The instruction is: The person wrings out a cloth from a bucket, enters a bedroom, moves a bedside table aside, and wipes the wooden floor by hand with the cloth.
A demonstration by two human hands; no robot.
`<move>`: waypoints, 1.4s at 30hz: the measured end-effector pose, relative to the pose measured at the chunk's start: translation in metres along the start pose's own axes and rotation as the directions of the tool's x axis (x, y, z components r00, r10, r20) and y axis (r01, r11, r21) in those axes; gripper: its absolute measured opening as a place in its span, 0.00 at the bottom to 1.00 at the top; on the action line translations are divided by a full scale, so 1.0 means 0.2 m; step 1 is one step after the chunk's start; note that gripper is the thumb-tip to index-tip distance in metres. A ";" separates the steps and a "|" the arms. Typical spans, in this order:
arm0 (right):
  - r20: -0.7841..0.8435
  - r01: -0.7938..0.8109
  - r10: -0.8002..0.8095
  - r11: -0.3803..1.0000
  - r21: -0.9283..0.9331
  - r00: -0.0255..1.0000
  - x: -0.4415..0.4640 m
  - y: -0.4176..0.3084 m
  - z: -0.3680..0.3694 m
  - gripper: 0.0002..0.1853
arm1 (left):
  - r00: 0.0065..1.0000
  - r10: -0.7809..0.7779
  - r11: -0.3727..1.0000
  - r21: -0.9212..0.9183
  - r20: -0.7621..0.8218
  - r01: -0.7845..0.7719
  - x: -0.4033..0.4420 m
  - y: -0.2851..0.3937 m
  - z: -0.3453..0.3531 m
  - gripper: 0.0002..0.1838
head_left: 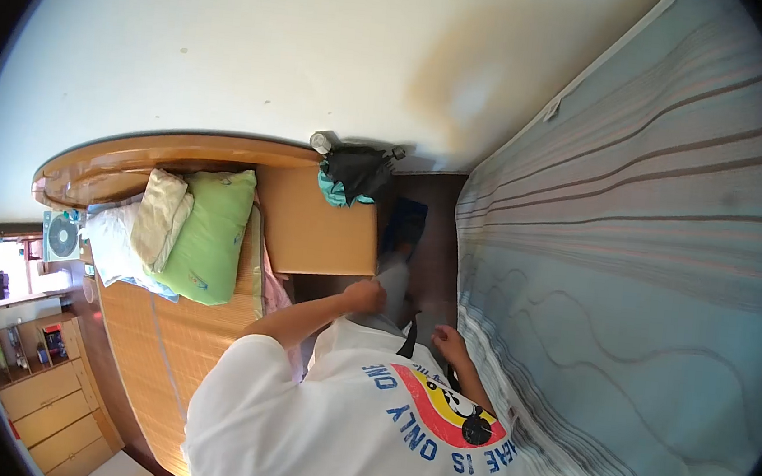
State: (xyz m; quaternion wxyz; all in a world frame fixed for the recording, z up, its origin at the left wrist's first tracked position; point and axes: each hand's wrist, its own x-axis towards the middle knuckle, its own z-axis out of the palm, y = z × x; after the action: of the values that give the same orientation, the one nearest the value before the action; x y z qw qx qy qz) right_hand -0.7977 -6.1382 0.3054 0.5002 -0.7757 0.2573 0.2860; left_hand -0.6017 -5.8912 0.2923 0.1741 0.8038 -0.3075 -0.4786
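My left hand (364,296) hangs in front of me beside a grey trouser leg (394,284), its fingers curled into a loose fist with nothing showing in them. To the right, my right hand (450,343) is held near the striped curtain (615,258), fingers bent and a little apart, with no object visible in it. A dark strap (409,338) hangs between the hands, below the hem of my white printed T-shirt (355,435). Just past my left hand stands a tan bedside cabinet (318,232).
On the cabinet lie a black bag-like item (360,171) and teal cloth (333,188). Left of it is a bed with a woven mat (200,340), a green pillow (213,241) and a wooden headboard (180,146). A fan (62,235) and drawers (58,409) stand farther left.
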 end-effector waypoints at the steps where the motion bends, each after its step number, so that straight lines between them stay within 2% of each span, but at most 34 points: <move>1: 0.010 0.033 -0.033 0.999 0.007 0.999 0.01 0.05 0.01 0.22 | 1.000 0.004 0.999 0.040 0.007 -0.005 -0.02 0.06 0.00 0.14; 2: 0.021 0.065 -0.065 0.998 0.012 0.998 0.01 0.12 0.02 0.22 | 1.000 0.008 0.997 0.078 0.014 -0.009 -0.06 0.13 0.01 0.15; 3: 0.044 0.079 -0.076 0.995 -0.058 0.996 0.00 0.15 0.01 0.23 | 1.000 0.010 0.993 0.115 0.019 -0.012 -0.11 0.19 0.04 0.15; 6: 0.148 0.120 -0.083 0.958 -0.260 0.986 0.03 0.21 -0.01 0.25 | 0.999 -0.048 0.999 0.000 0.016 0.048 -0.23 0.26 0.21 0.14; 8: 0.239 0.137 -0.049 0.920 -0.367 0.970 0.04 0.25 0.02 0.26 | 0.990 -0.022 0.997 -0.081 -0.141 0.010 -0.38 0.26 0.42 0.12; 9: 0.286 0.130 0.015 0.868 -0.480 0.958 0.01 0.20 0.03 0.28 | 0.979 -0.010 0.993 -0.114 -0.205 -0.014 -0.48 0.26 0.53 0.11; 12: 0.429 0.253 0.038 0.760 -0.599 0.902 -0.10 0.23 0.11 0.28 | 0.943 -0.063 0.988 -0.151 -0.327 0.013 -0.73 0.35 0.71 0.07; 15: 0.618 0.371 0.187 0.655 -0.658 0.764 -0.27 0.15 0.15 0.27 | 0.949 -0.142 0.977 -0.196 -0.282 0.088 -0.89 0.37 0.91 0.05; 18: 0.720 0.439 0.211 0.670 -0.599 0.661 -0.37 0.21 0.22 0.25 | 0.936 -0.210 0.949 -0.290 -0.283 0.126 -1.02 0.37 1.06 0.05; 21: 0.737 0.565 0.106 0.572 -0.594 0.668 -0.49 0.19 0.30 0.17 | 0.948 -0.278 0.885 -0.425 -0.152 0.191 -1.09 0.25 1.26 0.05; 24: 0.662 0.596 -0.107 0.557 -0.578 0.742 -0.58 0.33 0.45 0.09 | 0.931 -0.358 0.793 -0.548 -0.067 0.265 -1.24 0.15 1.42 0.04; 27: 0.637 0.540 -0.045 0.578 -0.612 0.769 -0.66 0.29 0.57 0.06 | 0.927 -0.371 0.727 -0.638 -0.050 0.256 -1.39 0.01 1.66 0.03; 30: 0.648 0.466 -0.012 0.705 -0.535 0.762 -0.69 0.36 0.68 0.07 | 0.965 -0.264 0.622 -0.762 0.011 0.179 -1.50 -0.16 1.95 0.04; 33: 0.722 0.350 0.043 0.853 -0.386 0.690 -0.77 0.46 0.73 0.07 | 0.947 -0.261 0.366 -0.888 0.188 0.277 -1.73 -0.16 1.93 0.05; 36: 0.782 0.163 0.199 0.919 -0.358 0.591 -0.86 0.58 0.73 0.07 | 0.953 -0.145 0.126 -0.950 0.268 0.286 -1.88 -0.20 2.12 0.06; 37: 0.794 0.107 0.229 0.932 -0.345 0.563 -0.84 0.62 0.76 0.07 | 0.941 -0.180 0.178 -0.931 0.288 0.319 -1.87 -0.19 2.10 0.06; 38: 0.824 0.130 0.232 0.930 -0.344 0.518 -0.84 0.67 0.79 0.08 | 0.926 -0.215 0.213 -0.911 0.310 0.354 -1.85 -0.13 2.10 0.06; 39: 0.807 0.100 0.354 0.888 -0.448 0.472 -0.86 0.51 0.79 0.09 | 0.974 -0.117 0.273 -0.937 0.194 0.220 -1.88 -0.14 2.20 0.06; 40: 0.851 0.104 0.328 0.910 -0.401 0.411 -0.87 0.56 0.80 0.09 | 0.997 -0.016 0.328 -0.942 0.075 0.076 -1.90 -0.19 2.19 0.07; 41: 0.888 0.114 0.292 0.929 -0.351 0.355 -0.88 0.65 0.79 0.09 | 0.949 -0.044 0.250 -0.917 0.311 0.312 -1.91 -0.20 2.18 0.08; 42: 0.920 0.119 0.256 0.946 -0.301 0.295 -0.85 0.71 0.79 0.09 | 0.846 -0.048 0.162 -0.831 0.532 0.532 -1.93 -0.19 2.10 0.08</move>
State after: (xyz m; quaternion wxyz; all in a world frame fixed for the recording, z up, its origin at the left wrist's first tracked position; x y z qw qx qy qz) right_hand -1.0452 -6.0247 0.2819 0.4118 -0.5109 -0.1048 0.7472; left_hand -1.0938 -5.6025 0.3241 0.4695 0.4512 0.1927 -0.7341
